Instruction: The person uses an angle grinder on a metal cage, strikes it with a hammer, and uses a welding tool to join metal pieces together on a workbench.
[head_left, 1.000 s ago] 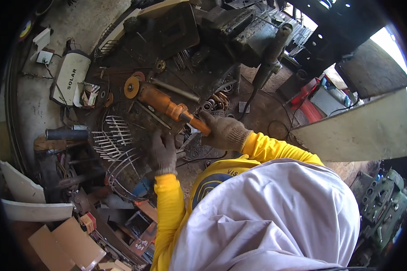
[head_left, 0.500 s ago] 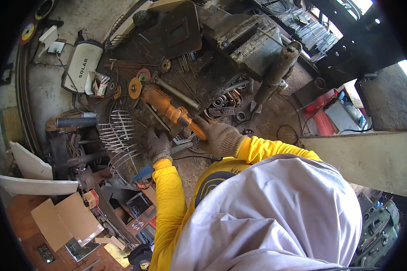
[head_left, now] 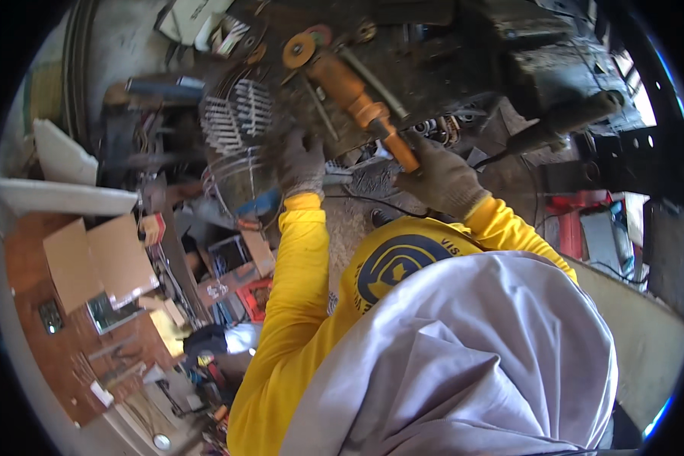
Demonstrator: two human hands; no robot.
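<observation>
An orange angle grinder (head_left: 351, 93) with a tan disc (head_left: 299, 50) at its far end lies slanted over the dark, cluttered workbench (head_left: 422, 72). My right hand (head_left: 442, 176), in a grey-brown work glove, is closed around the grinder's near end; its fingers are partly behind the tool. To the left, my gloved left hand (head_left: 301, 161) is beside the grinder, close to a thin metal rod (head_left: 323, 111). Its fingertips are slightly blurred, appear apart and show nothing held. A metal pipe (head_left: 372, 82) lies along the grinder's right side.
Left of my left hand is a rack of pale metal rods (head_left: 235, 114). A black cable (head_left: 372, 199) runs below the bench edge. A heavy dark cylinder (head_left: 570, 120) juts out at the right. Cardboard (head_left: 102, 258) and a red toolbox (head_left: 571, 228) stand farther out.
My view has shifted, so the bench, grinder and both hands appear farther up and right. My right hand stays at the grinder's near end; my left remains beside it.
</observation>
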